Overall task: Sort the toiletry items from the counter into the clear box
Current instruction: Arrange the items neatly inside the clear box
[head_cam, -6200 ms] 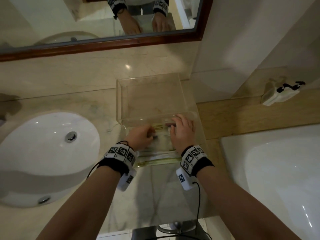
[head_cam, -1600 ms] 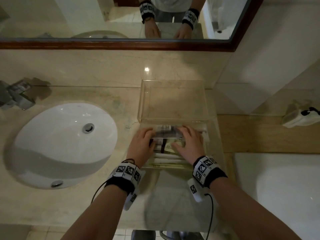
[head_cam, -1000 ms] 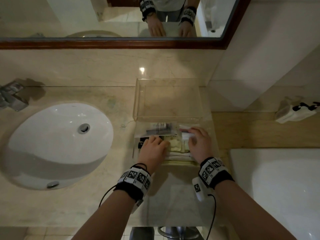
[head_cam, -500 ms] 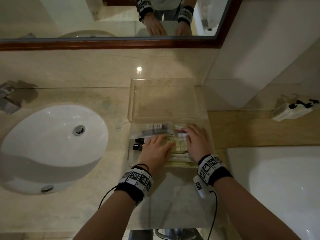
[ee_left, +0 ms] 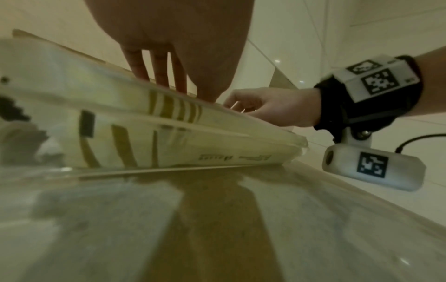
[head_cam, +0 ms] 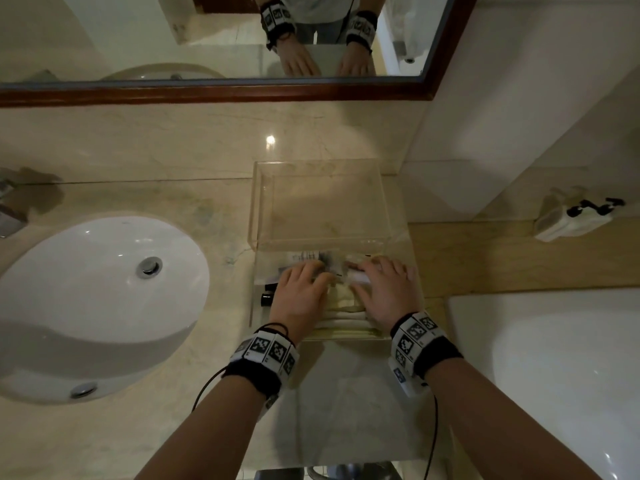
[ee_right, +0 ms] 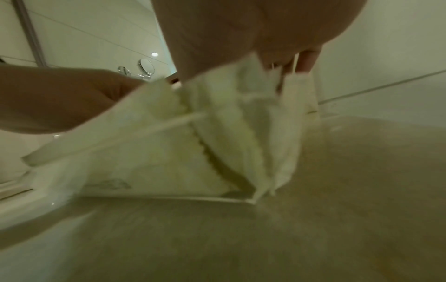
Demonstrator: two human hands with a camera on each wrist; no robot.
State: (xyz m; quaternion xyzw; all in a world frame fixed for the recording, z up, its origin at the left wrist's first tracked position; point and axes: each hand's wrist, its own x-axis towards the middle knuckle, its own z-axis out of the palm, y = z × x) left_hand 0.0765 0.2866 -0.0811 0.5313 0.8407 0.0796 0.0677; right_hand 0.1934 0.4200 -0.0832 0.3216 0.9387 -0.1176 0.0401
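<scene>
Head view shows the clear box [head_cam: 258, 271] on the beige marble counter [head_cam: 138, 427], just right of the sink, its transparent lid [head_cam: 322, 202] swung up and leaning toward the back wall. Inside lie cream paper packets [head_cam: 346, 306] stacked flat, a small printed sachet [head_cam: 304, 256] at the far edge and two dark bottle caps [head_cam: 267, 294] at the left wall. The left hand [head_cam: 299, 296] lies palm down on the packets with fingers straight and spread, gripping nothing; the left wrist view shows its fingertips [ee_left: 161, 76] touching the top packet. The right hand [head_cam: 388, 292] rests flat beside it on the right half of the pile, fingers extended over a white packet, also not clamped on anything. A white oval sink [head_cam: 86, 289] with a metal drain is sunk in the counter to the left; a wood-framed mirror [head_cam: 221, 91] runs above the marble backsplash; a white bathtub [head_cam: 554, 358] sits lower right, and a small white object with a black clip [head_cam: 571, 220] rests on the tan ledge behind it
</scene>
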